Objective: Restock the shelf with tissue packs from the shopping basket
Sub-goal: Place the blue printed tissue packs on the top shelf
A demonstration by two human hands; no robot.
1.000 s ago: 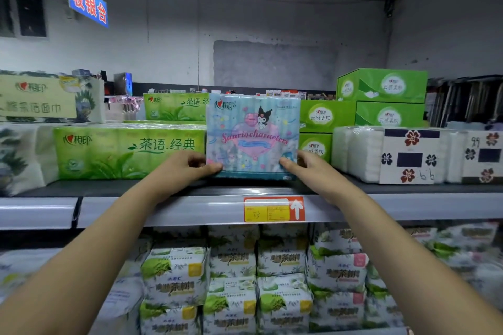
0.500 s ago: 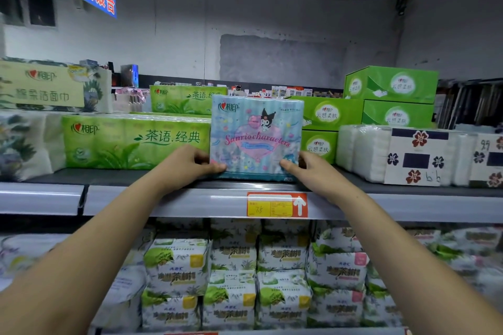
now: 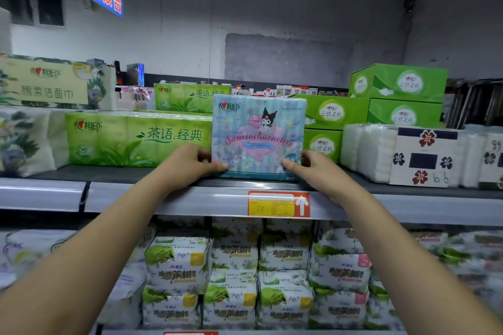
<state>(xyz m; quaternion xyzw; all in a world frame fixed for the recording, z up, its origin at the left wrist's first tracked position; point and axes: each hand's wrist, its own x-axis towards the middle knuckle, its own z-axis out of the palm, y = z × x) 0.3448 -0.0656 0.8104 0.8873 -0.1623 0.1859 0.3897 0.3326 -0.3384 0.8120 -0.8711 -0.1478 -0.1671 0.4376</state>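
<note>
Your left hand [image 3: 190, 164] grips the lower left corner of the blue cartoon-printed tissue pack [image 3: 258, 136], and your right hand [image 3: 313, 171] grips its lower right corner, with both thumbs on the front face. The pack stands upright at the front edge of the upper shelf [image 3: 163, 198], above the orange price tag [image 3: 277, 204]. It sits between the long green pack [image 3: 136, 139] and the green boxes [image 3: 324, 144].

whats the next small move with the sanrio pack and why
Probably slide the Sanrio tissue pack slightly back, then let go: it stands upright at the lip of the shelf, ahead of the green tissue pack, left hand and right hand gripping its lower corners.
</note>
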